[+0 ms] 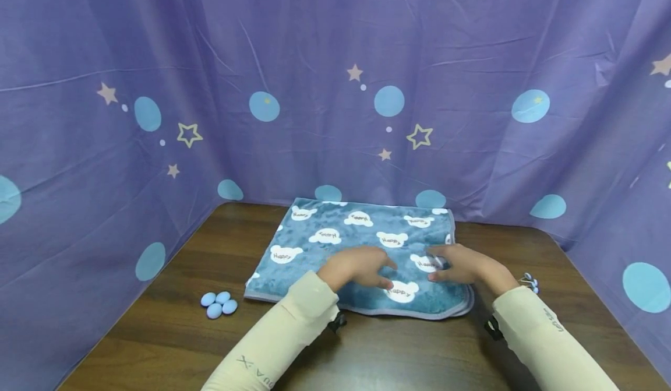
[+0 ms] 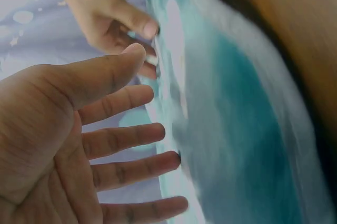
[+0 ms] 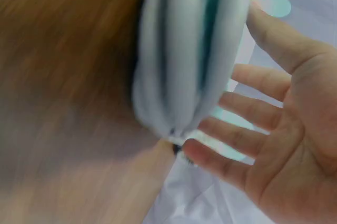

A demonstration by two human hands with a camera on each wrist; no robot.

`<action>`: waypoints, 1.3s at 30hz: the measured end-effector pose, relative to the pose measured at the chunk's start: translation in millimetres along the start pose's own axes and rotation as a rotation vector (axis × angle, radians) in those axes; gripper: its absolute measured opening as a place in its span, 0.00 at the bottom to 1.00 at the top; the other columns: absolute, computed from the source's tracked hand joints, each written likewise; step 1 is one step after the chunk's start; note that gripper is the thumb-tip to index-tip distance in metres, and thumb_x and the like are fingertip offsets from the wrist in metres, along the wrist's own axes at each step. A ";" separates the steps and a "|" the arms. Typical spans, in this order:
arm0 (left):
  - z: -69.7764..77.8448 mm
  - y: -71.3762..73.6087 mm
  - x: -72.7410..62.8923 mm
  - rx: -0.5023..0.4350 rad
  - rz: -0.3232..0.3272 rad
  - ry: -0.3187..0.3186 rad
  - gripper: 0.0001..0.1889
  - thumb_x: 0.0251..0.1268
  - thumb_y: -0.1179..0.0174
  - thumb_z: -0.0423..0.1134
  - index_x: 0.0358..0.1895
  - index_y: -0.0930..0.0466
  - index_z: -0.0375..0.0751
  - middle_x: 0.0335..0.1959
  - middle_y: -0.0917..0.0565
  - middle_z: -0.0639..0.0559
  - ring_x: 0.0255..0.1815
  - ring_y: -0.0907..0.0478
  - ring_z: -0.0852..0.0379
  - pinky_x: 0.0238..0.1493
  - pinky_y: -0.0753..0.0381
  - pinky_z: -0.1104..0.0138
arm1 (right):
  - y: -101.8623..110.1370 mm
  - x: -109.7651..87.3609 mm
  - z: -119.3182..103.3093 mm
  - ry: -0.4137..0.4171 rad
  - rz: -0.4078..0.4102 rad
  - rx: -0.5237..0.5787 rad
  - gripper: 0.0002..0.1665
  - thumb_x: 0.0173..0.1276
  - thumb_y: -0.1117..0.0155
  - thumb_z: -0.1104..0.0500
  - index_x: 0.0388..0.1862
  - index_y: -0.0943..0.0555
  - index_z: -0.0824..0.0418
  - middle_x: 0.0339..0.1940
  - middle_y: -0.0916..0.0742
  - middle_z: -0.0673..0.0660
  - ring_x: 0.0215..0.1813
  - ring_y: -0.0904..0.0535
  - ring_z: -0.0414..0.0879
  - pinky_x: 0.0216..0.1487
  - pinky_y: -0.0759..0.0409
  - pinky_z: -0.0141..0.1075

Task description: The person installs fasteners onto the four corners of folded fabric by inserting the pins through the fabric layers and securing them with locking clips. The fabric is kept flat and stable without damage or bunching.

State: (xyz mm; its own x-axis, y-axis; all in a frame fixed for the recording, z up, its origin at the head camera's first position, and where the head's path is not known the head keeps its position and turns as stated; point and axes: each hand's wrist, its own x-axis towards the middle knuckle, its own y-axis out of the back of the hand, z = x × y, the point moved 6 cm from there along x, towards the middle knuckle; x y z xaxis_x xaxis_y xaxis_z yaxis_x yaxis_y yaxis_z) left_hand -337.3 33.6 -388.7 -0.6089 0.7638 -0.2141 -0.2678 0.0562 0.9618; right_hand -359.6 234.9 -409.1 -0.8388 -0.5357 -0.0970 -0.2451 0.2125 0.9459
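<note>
A teal blanket (image 1: 341, 245) with white bear heads and a grey border lies folded on the wooden table. Above its front right part is my left hand (image 1: 362, 266), its fingers spread and nothing in them. My right hand (image 1: 463, 266) is at the blanket's right side, fingers extended, also holding nothing. In the left wrist view the fingertips of the left hand (image 2: 110, 134) come close to the cloth; whether they touch it I cannot tell. Stacked grey edges of the blanket (image 3: 184, 50) show beside the right hand (image 3: 279, 124) in the right wrist view.
Several pale blue oval pieces (image 1: 215, 310) sit together on the table (image 1: 183, 344) at the left. Small blue-headed pieces with thin metal parts (image 1: 530, 282) lie beyond the right wrist, partly hidden. A purple curtain (image 1: 325, 47) with stars and dots surrounds the table's back and sides.
</note>
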 end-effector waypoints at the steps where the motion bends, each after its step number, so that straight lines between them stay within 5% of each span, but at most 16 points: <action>1: 5.7 -0.8 4.5 0.002 0.000 -0.021 0.25 0.74 0.38 0.52 0.69 0.21 0.48 0.65 0.19 0.56 0.67 0.24 0.57 0.68 0.28 0.64 | 1.5 -2.5 3.1 0.005 0.014 -0.009 0.42 0.69 0.29 0.42 0.70 0.26 0.69 0.68 0.21 0.69 0.70 0.28 0.67 0.69 0.31 0.61; 8: 36.9 -10.2 30.9 0.027 0.018 -0.120 0.25 0.72 0.36 0.53 0.67 0.20 0.48 0.62 0.17 0.56 0.62 0.21 0.59 0.64 0.25 0.67 | 15.0 -25.3 24.7 0.042 0.133 -0.073 0.30 0.70 0.29 0.49 0.60 0.18 0.71 0.56 0.14 0.66 0.58 0.18 0.63 0.59 0.22 0.59; 18: 71.9 -21.7 57.5 0.119 0.061 -0.169 0.23 0.69 0.33 0.56 0.63 0.16 0.53 0.55 0.15 0.60 0.58 0.20 0.63 0.61 0.26 0.72 | 19.6 -63.6 67.2 0.039 0.262 -0.190 0.17 0.68 0.28 0.60 0.53 0.15 0.65 0.46 0.12 0.58 0.49 0.15 0.57 0.48 0.18 0.56; 24: 89.6 -21.8 69.3 0.160 0.067 -0.129 0.26 0.63 0.31 0.61 0.62 0.16 0.58 0.56 0.16 0.64 0.58 0.22 0.66 0.59 0.24 0.72 | 21.0 -83.3 88.2 -0.012 0.314 -0.231 0.19 0.63 0.25 0.62 0.53 0.14 0.65 0.45 0.13 0.59 0.47 0.15 0.59 0.43 0.17 0.58; 31: 91.5 -24.9 77.0 0.173 0.097 -0.038 0.32 0.52 0.26 0.66 0.62 0.17 0.66 0.58 0.18 0.66 0.58 0.22 0.65 0.53 0.19 0.65 | 21.3 -94.2 103.4 -0.027 0.330 -0.198 0.21 0.62 0.25 0.63 0.53 0.16 0.68 0.45 0.14 0.61 0.47 0.16 0.59 0.47 0.19 0.56; 39: 98.5 -22.9 83.9 0.194 0.139 -0.061 0.19 0.57 0.26 0.53 0.54 0.13 0.63 0.45 0.15 0.67 0.45 0.21 0.67 0.40 0.20 0.68 | 24.5 -105.6 115.0 -0.073 0.318 -0.168 0.22 0.64 0.26 0.63 0.55 0.18 0.71 0.46 0.14 0.65 0.49 0.16 0.62 0.49 0.19 0.58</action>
State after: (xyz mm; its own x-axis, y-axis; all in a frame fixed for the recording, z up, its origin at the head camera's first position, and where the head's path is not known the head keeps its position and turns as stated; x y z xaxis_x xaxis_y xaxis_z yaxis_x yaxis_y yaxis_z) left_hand -308.7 159.8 -411.9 -0.5820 0.8100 -0.0720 -0.0324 0.0653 0.9973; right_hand -332.9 390.7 -411.3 -0.8944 -0.4031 0.1941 0.1119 0.2186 0.9694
